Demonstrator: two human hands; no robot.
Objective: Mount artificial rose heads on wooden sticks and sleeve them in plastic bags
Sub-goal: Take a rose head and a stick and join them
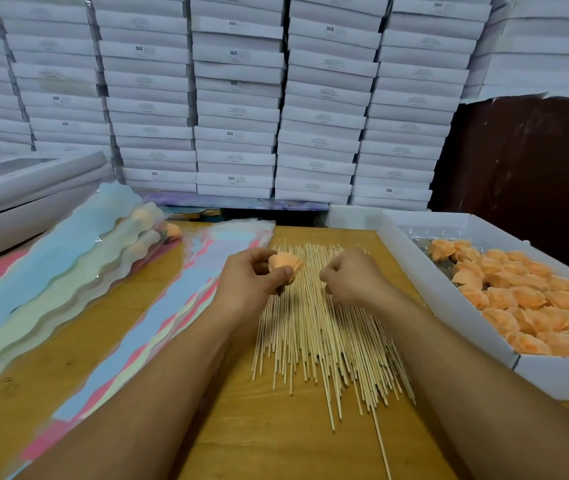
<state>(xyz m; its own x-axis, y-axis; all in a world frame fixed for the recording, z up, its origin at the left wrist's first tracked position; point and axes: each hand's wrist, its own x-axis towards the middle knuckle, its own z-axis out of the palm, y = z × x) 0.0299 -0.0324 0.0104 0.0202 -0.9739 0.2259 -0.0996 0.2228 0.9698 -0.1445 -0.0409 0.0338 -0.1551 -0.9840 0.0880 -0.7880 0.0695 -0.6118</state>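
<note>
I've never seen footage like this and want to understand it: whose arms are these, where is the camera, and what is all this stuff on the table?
There is no machine here. A person wears a camera on the head, so the one picture looks forward and down at their own two arms. The left hand holds an orange rose head. The right hand is curled over a pile of wooden sticks on the table; whether it pinches a stick, I cannot tell. To the right, a white tray holds many more rose heads. To the left lie pastel plastic bags, and further left a few finished roses already in sleeves. Behind stand stacks of white boxes.
</note>
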